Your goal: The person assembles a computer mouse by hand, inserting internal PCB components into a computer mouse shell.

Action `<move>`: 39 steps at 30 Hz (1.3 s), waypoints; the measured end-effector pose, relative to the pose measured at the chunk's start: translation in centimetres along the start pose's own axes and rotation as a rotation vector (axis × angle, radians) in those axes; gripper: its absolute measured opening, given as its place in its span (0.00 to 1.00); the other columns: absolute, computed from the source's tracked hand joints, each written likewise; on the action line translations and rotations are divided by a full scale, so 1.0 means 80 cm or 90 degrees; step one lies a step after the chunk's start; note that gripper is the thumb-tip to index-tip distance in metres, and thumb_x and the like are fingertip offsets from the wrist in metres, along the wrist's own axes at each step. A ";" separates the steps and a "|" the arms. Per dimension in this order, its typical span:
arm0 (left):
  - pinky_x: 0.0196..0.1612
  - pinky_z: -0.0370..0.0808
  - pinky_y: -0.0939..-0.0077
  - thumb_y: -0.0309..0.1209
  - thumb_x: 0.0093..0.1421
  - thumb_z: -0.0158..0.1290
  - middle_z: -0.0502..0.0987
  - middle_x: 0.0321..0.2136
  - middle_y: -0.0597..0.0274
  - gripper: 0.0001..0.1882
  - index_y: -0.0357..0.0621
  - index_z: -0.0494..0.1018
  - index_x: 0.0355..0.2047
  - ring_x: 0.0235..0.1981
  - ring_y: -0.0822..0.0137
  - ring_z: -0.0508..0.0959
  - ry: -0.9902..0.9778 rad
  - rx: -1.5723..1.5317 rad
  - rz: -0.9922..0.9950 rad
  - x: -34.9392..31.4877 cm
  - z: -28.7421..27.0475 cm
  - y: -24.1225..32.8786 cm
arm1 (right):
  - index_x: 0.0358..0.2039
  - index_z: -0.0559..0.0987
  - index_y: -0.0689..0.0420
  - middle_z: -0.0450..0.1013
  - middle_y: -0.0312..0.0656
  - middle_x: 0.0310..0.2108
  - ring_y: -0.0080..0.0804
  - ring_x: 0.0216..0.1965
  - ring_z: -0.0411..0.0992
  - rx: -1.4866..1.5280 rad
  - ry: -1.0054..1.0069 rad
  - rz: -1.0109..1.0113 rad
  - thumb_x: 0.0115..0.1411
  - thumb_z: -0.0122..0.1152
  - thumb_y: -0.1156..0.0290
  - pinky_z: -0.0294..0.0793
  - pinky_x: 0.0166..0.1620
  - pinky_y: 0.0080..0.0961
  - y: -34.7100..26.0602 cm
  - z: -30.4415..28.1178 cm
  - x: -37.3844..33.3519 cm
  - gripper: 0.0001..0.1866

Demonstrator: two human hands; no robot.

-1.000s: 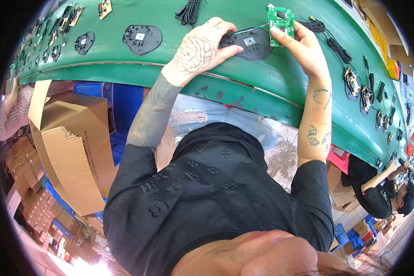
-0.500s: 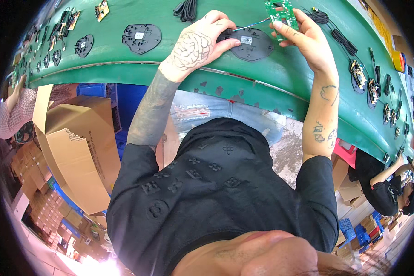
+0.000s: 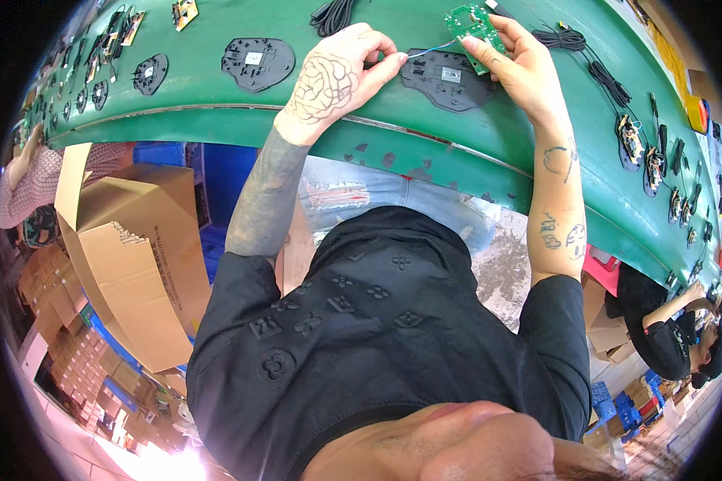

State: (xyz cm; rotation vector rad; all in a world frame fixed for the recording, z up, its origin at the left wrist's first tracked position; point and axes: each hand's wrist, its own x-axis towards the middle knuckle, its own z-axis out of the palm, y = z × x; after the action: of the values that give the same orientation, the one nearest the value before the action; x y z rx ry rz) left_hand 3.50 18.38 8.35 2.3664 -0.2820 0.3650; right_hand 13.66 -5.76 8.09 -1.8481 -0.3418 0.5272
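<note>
My right hand (image 3: 518, 68) grips a green circuit board (image 3: 472, 34) by its right side, tilted above the worktop. Thin coloured wires (image 3: 431, 50) run from the board to my left hand (image 3: 349, 70), whose thumb and index finger pinch the end of a black cable (image 3: 371, 64). Between the hands, a flat black base plate (image 3: 475, 92) with a pale square label lies on the green surface. The board hangs over its far right part. Neither hand visibly grasps the plate. A coiled black cable (image 3: 330, 18) rests just beyond my left hand.
The long green worktop (image 3: 361, 144) carries more black base plates (image 3: 266, 74) to the left. Black cable coils (image 3: 571, 38) and wired plates (image 3: 630, 144) line the right. An open cardboard box (image 3: 140, 256) stands below at left. Another person (image 3: 674, 329) works at far right.
My left hand has come off the base plate with the cable end and wires. My right hand has shifted left with the circuit board. The plates have slid slightly right.
</note>
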 end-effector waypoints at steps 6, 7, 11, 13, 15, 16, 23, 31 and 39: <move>0.33 0.74 0.66 0.39 0.58 0.60 0.73 0.24 0.62 0.11 0.46 0.77 0.27 0.28 0.61 0.77 -0.079 0.042 -0.041 0.006 0.004 0.000 | 0.59 0.72 0.65 0.79 0.44 0.48 0.26 0.49 0.76 -0.120 0.045 -0.006 0.60 0.71 0.60 0.75 0.52 0.24 -0.004 0.005 0.001 0.32; 0.35 0.75 0.64 0.39 0.58 0.59 0.74 0.25 0.61 0.11 0.46 0.77 0.26 0.30 0.60 0.77 -0.096 0.064 -0.040 0.008 0.004 0.000 | 0.58 0.74 0.64 0.79 0.45 0.48 0.27 0.49 0.76 -0.155 0.073 0.001 0.59 0.72 0.58 0.75 0.52 0.25 -0.005 0.007 0.001 0.32; 0.38 0.75 0.64 0.39 0.58 0.59 0.74 0.27 0.61 0.10 0.46 0.77 0.29 0.33 0.60 0.78 -0.124 0.104 -0.015 0.015 0.006 -0.006 | 0.56 0.78 0.57 0.79 0.46 0.50 0.28 0.51 0.76 -0.354 0.172 -0.058 0.56 0.73 0.53 0.75 0.53 0.27 -0.003 0.014 0.000 0.32; 0.38 0.75 0.63 0.37 0.58 0.58 0.74 0.30 0.60 0.09 0.48 0.77 0.34 0.34 0.59 0.77 -0.079 0.063 0.029 0.015 0.012 -0.010 | 0.56 0.79 0.55 0.79 0.45 0.49 0.27 0.51 0.76 -0.375 0.192 -0.081 0.58 0.72 0.56 0.75 0.52 0.27 -0.005 0.019 0.001 0.28; 0.39 0.75 0.64 0.37 0.58 0.57 0.74 0.31 0.60 0.10 0.49 0.78 0.38 0.34 0.59 0.77 -0.095 -0.008 0.036 0.019 0.013 -0.008 | 0.56 0.79 0.53 0.79 0.45 0.49 0.27 0.51 0.76 -0.396 0.214 -0.101 0.60 0.70 0.59 0.75 0.52 0.26 -0.015 0.028 -0.002 0.25; 0.40 0.74 0.64 0.36 0.58 0.56 0.73 0.31 0.60 0.11 0.51 0.78 0.41 0.34 0.59 0.77 -0.108 -0.078 0.041 0.020 0.013 -0.006 | 0.51 0.80 0.58 0.79 0.43 0.43 0.28 0.44 0.77 -0.397 0.231 -0.179 0.59 0.69 0.65 0.77 0.47 0.26 -0.021 0.031 -0.004 0.21; 0.42 0.74 0.63 0.33 0.59 0.52 0.71 0.30 0.59 0.15 0.54 0.79 0.47 0.34 0.59 0.76 -0.244 -0.044 0.063 0.041 0.019 -0.026 | 0.48 0.79 0.63 0.80 0.39 0.40 0.27 0.40 0.77 -0.107 0.128 -0.084 0.60 0.63 0.76 0.77 0.46 0.24 -0.053 0.016 -0.015 0.15; 0.43 0.75 0.67 0.33 0.58 0.56 0.76 0.36 0.57 0.21 0.52 0.78 0.53 0.39 0.59 0.78 -0.408 -0.055 0.037 0.070 0.023 -0.052 | 0.46 0.83 0.51 0.80 0.41 0.42 0.40 0.42 0.79 -0.316 0.051 -0.277 0.60 0.65 0.71 0.77 0.48 0.30 -0.045 0.004 -0.057 0.12; 0.40 0.74 0.68 0.30 0.57 0.57 0.75 0.32 0.61 0.19 0.49 0.77 0.51 0.36 0.61 0.77 -0.346 -0.115 0.059 0.063 0.025 -0.044 | 0.43 0.84 0.50 0.78 0.35 0.48 0.38 0.50 0.75 -0.513 0.050 -0.389 0.58 0.63 0.75 0.76 0.53 0.33 -0.024 0.027 -0.076 0.12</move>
State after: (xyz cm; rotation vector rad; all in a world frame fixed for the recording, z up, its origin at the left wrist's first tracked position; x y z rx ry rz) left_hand 9.61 19.05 6.47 2.2372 -0.6491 -0.2630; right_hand 7.37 -6.32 10.44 -2.3516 -1.1435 -0.1457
